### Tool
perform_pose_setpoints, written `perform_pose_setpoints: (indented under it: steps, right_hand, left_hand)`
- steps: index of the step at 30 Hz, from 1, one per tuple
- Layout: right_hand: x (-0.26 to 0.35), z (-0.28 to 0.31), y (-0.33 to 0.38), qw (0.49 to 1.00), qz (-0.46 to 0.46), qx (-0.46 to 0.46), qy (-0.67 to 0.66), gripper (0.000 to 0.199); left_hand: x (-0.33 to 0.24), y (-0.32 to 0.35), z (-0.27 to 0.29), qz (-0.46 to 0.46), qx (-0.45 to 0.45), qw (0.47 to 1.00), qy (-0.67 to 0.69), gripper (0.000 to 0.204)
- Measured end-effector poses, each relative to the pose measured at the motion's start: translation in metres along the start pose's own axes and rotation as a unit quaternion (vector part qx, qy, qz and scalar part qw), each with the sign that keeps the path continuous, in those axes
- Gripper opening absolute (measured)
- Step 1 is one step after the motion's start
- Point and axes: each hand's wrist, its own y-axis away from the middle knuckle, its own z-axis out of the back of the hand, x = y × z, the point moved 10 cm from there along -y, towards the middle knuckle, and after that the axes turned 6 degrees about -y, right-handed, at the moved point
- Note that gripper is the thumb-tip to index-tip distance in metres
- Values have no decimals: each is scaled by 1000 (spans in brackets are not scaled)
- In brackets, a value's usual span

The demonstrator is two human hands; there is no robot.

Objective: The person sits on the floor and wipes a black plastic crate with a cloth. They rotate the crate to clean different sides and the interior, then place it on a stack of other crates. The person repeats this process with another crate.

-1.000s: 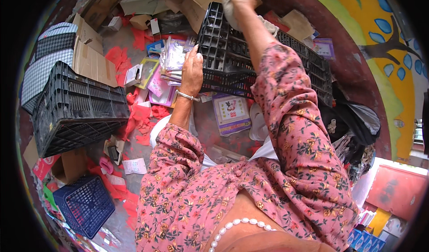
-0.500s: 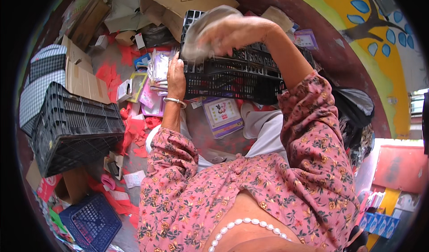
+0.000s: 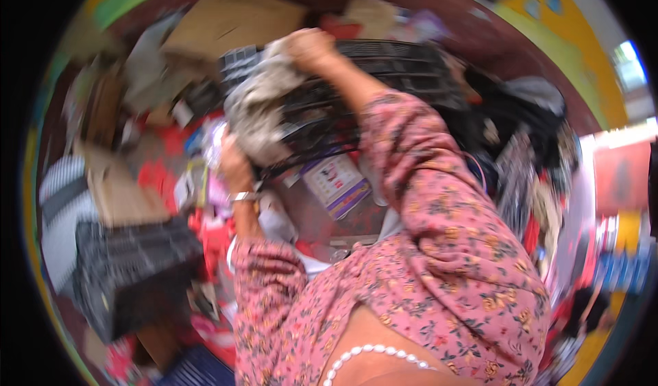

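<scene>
A grey-beige cloth (image 3: 264, 102) hangs bunched from my right hand (image 3: 310, 49), which is closed on its upper end. It drapes over the left end of a black plastic crate (image 3: 404, 71) and hides part of it. My left hand (image 3: 235, 163), with a bracelet at the wrist, grips the crate's near left corner, though blur softens its fingers. On the floor just in front of the crate lies a flat purple-and-white box (image 3: 334, 184) with a printed picture.
A second black crate (image 3: 133, 269) stands at the left beside an open cardboard box (image 3: 127, 187). Behind lies a large brown carton (image 3: 233, 26). Red scraps (image 3: 161, 173) litter the floor. Dark bags (image 3: 510, 112) and clear plastic bags (image 3: 517, 173) are heaped at the right.
My right hand has drawn the cloth left and down over the crate's left end; before, it was a blur above the crate. My left hand stays at the crate's left side. The whole view has turned.
</scene>
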Motion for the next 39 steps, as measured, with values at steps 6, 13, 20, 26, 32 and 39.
perform_pose_setpoints:
  steps: [6, 13, 20, 26, 32, 39]
  right_hand:
    - [-17, -6, 41, 949, 24, -90, -301, 36]
    - [37, 42, 59, 870, 105, -78, -475, 19]
    - [73, 49, 161, 857, 14, 72, -509, 19]
    - [71, 47, 137, 752, -93, 83, -648, 14]
    - [32, 51, 5, 696, -60, -14, -716, 19]
    - [97, 3, -6, 990, 73, -65, -101, 36]
  left_hand:
    - [-17, -10, -6, 104, 36, 962, 251, 46]
    - [43, -11, 4, 113, 43, 957, 262, 38]
    - [-13, -3, 16, 86, -41, 990, 101, 38]
    - [-28, -2, 25, 75, -61, 990, 104, 42]
    - [-33, -3, 25, 66, -63, 992, 88, 39]
    - [-34, -7, 22, 54, -49, 993, 98, 40]
